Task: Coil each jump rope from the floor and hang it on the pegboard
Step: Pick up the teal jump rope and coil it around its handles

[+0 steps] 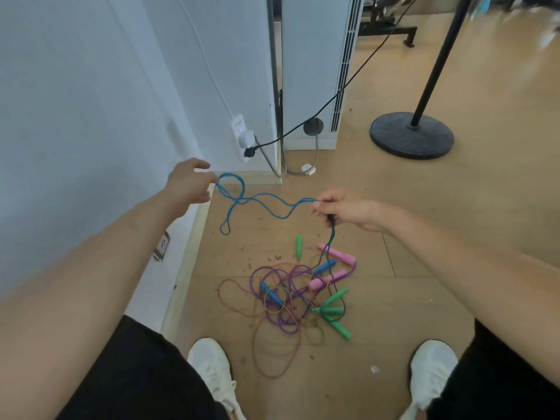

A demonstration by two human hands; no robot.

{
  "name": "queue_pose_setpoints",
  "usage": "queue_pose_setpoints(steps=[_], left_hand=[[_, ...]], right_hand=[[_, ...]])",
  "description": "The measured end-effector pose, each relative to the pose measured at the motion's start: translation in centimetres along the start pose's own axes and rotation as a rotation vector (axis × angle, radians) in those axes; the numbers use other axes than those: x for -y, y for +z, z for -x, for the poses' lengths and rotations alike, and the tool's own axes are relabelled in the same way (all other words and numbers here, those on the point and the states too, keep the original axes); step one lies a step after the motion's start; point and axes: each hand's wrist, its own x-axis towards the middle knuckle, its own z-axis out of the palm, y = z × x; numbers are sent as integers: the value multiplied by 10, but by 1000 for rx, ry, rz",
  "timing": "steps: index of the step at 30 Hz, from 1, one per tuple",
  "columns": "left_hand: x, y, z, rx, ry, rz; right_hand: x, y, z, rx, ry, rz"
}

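Status: coiling of the first rope is in hand. Pegboard not in view.

Holds: my left hand pinches the blue rope at thumb and fingertips, out toward the skirting at the left edge of the floor. My right hand is closed around the same cord, fingers curled over gathered strands. Neither hand is free.

Position: the blue rope runs between the two hands in slack waves. A small ring sits just beside the left hand and a narrow loop hangs below it. From the right hand the cord drops to the heap on the floor between my shoes, where its blue handles lie among the purple and brown cords, the pink handles and the green handles.

Handling assessment: the cord is thin, light and limp. It sags under its own weight and keeps no shape, so loops will slide apart unless pinched together. The handles are the only stiff, weighty parts, and they will swing once lifted.

Hold advised: keep the gathered loops in the right hand and feed with the left. Take the handles last, both together, to anchor the coil.

Risk: I cannot tell from this blurred heap whether the blue cord threads through the purple one. A hard pull may drag the whole tangle up.
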Motion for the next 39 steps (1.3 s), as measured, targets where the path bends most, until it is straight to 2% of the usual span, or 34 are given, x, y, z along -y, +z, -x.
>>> queue_pose_setpoints(steps=[2,8,10,13,16,23,25,26,31,34,39], left_hand=[[-3,13,16,124,53,-138],[-17,61,62,692,390,-129],[-18,70,71,813,475,-128],[-21,74,72,741,479,-159],[-27,67,63,567,410,-21],[-24,28,11,-157,127,297],[-16,19,-3,-261,51,309],[-14,18,-8,-252,18,291],[-8,36,-8,25,-35,69],[-16,51,5,145,57,46],[-26,77,41,444,271,-81]], right_hand=[[18,4,1,14,-65,-24],[51,17,22,69,-199,66],[56,15,27,85,-205,87],[56,5,30,63,-158,100],[48,-10,32,66,-72,112],[15,-34,33,99,137,189],[9,-34,34,95,162,207],[8,-34,34,73,148,183],[25,-29,31,-88,-65,-97],[33,-24,29,-111,-146,-55],[36,-20,30,-105,-177,14]])
